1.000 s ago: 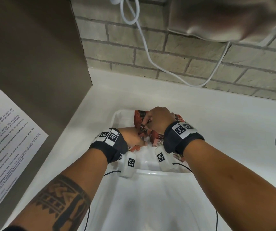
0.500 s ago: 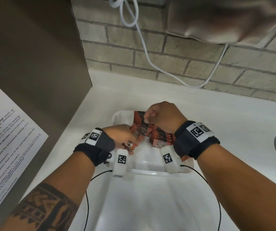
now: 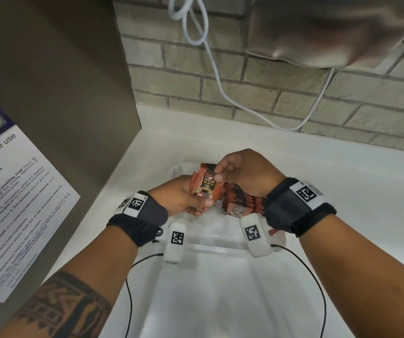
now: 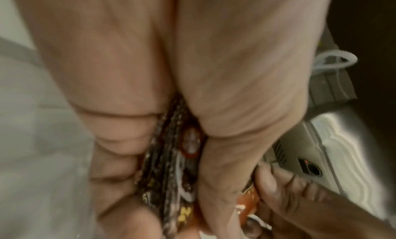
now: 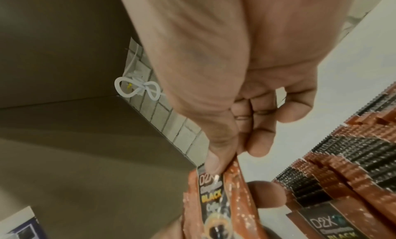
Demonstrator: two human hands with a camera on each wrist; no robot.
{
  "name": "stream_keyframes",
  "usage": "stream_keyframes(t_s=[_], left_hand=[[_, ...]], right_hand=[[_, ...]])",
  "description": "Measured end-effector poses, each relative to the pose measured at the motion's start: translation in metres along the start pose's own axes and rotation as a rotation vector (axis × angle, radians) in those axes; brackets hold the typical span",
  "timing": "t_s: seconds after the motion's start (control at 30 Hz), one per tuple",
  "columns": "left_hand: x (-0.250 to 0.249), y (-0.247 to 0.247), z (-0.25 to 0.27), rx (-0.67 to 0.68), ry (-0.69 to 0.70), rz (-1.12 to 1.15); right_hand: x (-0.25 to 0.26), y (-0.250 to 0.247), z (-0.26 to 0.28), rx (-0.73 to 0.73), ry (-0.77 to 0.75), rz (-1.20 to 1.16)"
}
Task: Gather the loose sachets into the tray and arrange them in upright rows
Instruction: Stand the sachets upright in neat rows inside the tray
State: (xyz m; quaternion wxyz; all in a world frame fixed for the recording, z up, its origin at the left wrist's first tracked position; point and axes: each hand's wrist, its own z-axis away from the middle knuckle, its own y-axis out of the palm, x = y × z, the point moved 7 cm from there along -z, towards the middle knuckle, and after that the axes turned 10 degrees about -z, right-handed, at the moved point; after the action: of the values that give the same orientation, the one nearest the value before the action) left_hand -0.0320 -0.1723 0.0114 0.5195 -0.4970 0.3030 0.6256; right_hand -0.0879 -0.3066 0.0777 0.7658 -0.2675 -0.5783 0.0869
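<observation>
Your hands meet above the tray (image 3: pixel 179 168), over its far left part. Your left hand (image 3: pixel 183 197) is curled around a small bunch of sachets (image 3: pixel 207 185), clamping their lower ends between palm and fingers; the left wrist view shows the edges of several packets (image 4: pixel 171 166) wedged in that fold, though it is too blurred to count them. Your right hand (image 3: pixel 247 173) pinches the top edge of the front sachet (image 5: pixel 212 197) in that bunch between thumb and forefinger, and its other fingers (image 5: pixel 285 107) are curled in toward the palm. The bunch is raised above the tray floor, printed face toward you.

Just right of the bunch, inside the tray, a row (image 3: pixel 240 198) of sachets stands on edge, packed face to face and running back toward your right wrist. In the right wrist view their crimped top edges (image 5: pixel 342 158) line up side by side.

The tray sits on the white counter (image 3: pixel 330 167), close to the brown panel (image 3: pixel 49 93) at the left. Beyond the tray, a white cable (image 3: pixel 220 86) hangs against the brick wall (image 3: pixel 293 98). A printed notice (image 3: pixel 13 191) is fixed to the panel, well left of the tray.
</observation>
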Motion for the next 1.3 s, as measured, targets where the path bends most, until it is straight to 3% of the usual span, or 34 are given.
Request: stream_keyframes(t_s=[0.23,0.37,0.43,0.67,1.07,1.3], left_hand=[[0.003,-0.016,-0.003,-0.117,-0.010,-0.186],[0.027,-0.035,0.008,-0.163,-0.345,-0.465],[0.032,-0.037,0.013,-0.162,-0.441,-0.577],[0.030,0.005,-0.014,0.051,-0.391,-0.761],[0.030,0.015,-0.038,0.067,-0.379,-0.738],[0.028,0.015,-0.041,0.085,-0.364,-0.757]], right_hand=[[0.006,-0.005,0.001,-0.064,-0.012,0.045],[0.001,-0.010,0.000,-0.126,-0.004,0.133],[-0.006,-0.007,-0.003,-0.127,0.015,0.172],[-0.022,0.017,-0.018,-0.092,0.123,0.367],[-0.036,0.026,-0.032,-0.037,0.186,0.593],[-0.038,0.023,-0.030,-0.026,0.149,0.558]])
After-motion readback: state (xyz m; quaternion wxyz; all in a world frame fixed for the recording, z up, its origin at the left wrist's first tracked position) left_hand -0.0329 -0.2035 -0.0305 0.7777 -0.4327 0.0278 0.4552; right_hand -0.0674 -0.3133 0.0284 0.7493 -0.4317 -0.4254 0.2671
